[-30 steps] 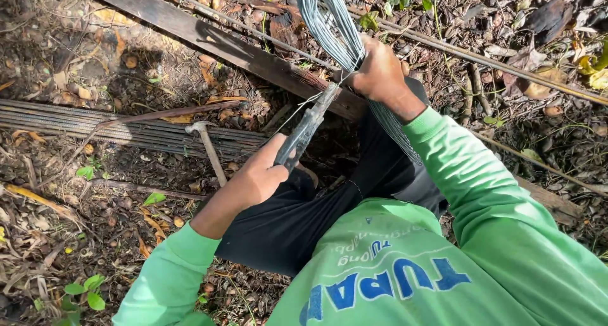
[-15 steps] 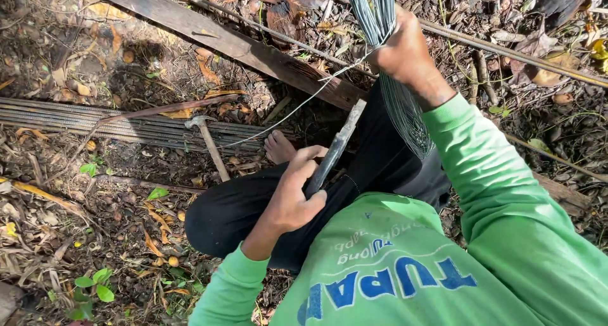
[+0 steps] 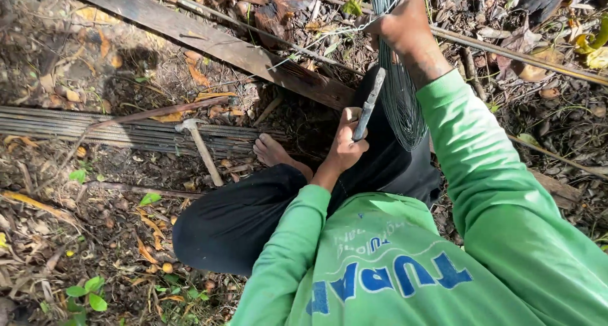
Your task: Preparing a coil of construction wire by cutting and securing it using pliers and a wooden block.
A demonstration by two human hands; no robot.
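Left hand [image 3: 347,147] gripped around a pair of pliers [image 3: 369,104]; right hand [image 3: 400,19] closed on a coil of thin wire [image 3: 400,98].

Held at the handles, the pliers point up toward the right hand, their tip just short of it, over the person's lap. The coil hangs from the right hand down past the green sleeve, and a single loose strand [image 3: 316,38] runs off from that hand to the left across a dark wooden plank [image 3: 209,41]. By the look of it, a length of wire is being drawn from the coil for cutting; closing the pliers on the strand would need them brought up to it. A hammer [image 3: 199,145] lies on a bundle of steel rods [image 3: 95,126] beside a bare foot [image 3: 272,152], on leaf-littered ground.
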